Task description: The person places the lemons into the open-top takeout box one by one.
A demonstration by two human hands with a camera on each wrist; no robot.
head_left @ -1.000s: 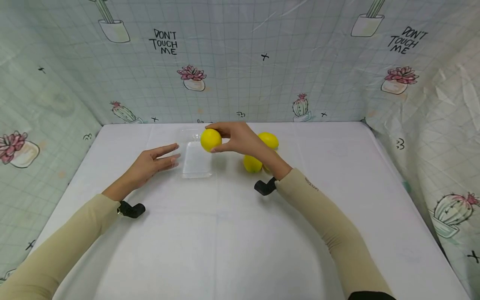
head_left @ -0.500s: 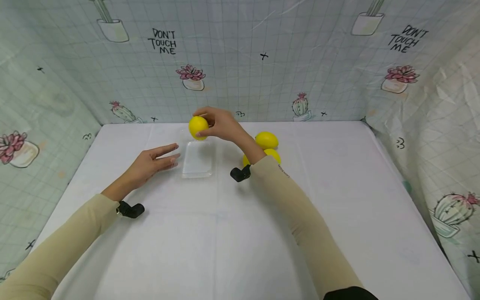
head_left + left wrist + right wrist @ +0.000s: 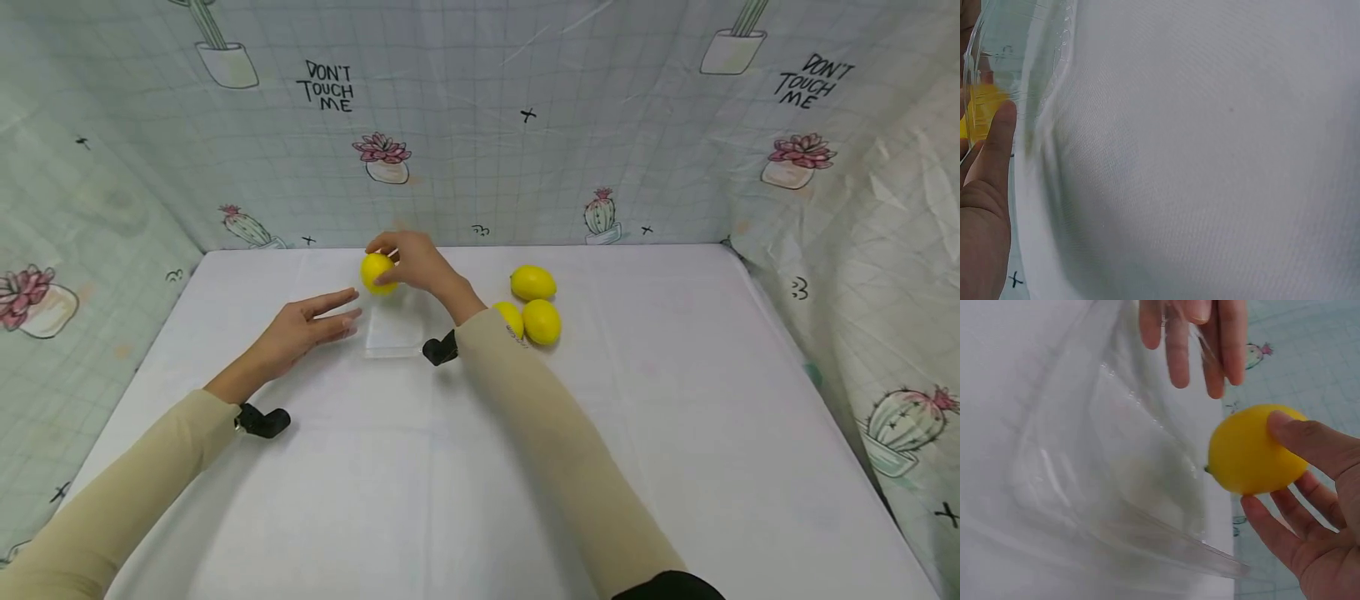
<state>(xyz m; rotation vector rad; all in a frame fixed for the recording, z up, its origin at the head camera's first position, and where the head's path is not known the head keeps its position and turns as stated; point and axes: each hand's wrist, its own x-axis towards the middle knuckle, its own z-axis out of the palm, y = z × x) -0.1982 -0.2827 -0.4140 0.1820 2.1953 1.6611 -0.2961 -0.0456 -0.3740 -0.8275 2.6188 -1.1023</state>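
Clear tray (image 3: 393,335), lemon (image 3: 377,272) aloft!

Left hand (image 3: 296,333) beside the tray, fingers loosely extended, empty; right hand (image 3: 415,262) pinches the lemon near its far end. Head view adds three lemons (image 3: 542,322) right of it; right wrist's, a green tip (image 3: 1207,469).

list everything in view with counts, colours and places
table: 1, white, centre
clear box: 1, colourless, on the table
loose lemons: 3, yellow, on the table, right of the box
held lemon: 1, yellow, in the right hand, at the box's far end
curtain: count unclear, pale, printed, behind and beside the table
black item: 1, black, bottom edge, cut off
wrist cameras: 2, black, one per wrist
sleeves: 2, beige, both arms
left hand: 1, bare, left of box
right hand: 1, bare, holding lemon
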